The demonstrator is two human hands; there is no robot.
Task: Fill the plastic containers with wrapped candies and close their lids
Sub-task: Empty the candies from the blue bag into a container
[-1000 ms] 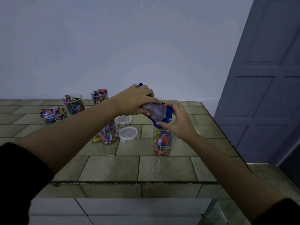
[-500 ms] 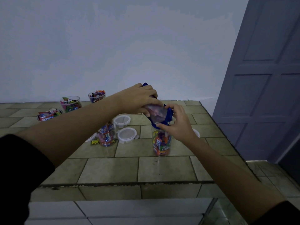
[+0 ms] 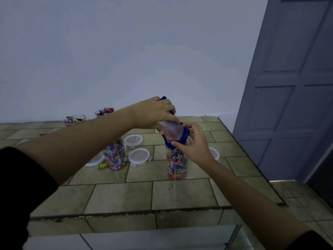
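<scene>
nearest you, the front edge of a tiled counter [image 3: 126, 195] runs across the view, and both your forearms reach over it, a black sleeve [image 3: 18, 177] showing at your left elbow.

in the middle of the counter, a little right of centre, a clear plastic container [image 3: 177, 166] stands upright, packed with wrapped candies. its mouth is open. directly above that mouth you hold a blue-edged clear item [image 3: 172, 131], tilted, its lower edge at the rim; whether it is a lid or a pouch cannot be told. your right hand [image 3: 195, 144] pinches its lower blue edge between thumb and curled fingers. your left hand [image 3: 153, 112] grips its upper part from above, fingers curled close together over it.

to the left, partly behind your left forearm, a second container [image 3: 116, 157] full of candies stands upright, a yellow candy [image 3: 103, 166] lying just beside its base. two white-rimmed lids [image 3: 139, 156] lie flat near it, another lid [image 3: 94, 160] peeks from under your left arm, and one more [image 3: 214, 153] lies behind your right wrist.

at the counter's far edge, two open cups of candies [image 3: 74, 120] stand against a pale wall [image 3: 126, 51]. a grey panelled door [image 3: 288, 87] fills the right side.
</scene>
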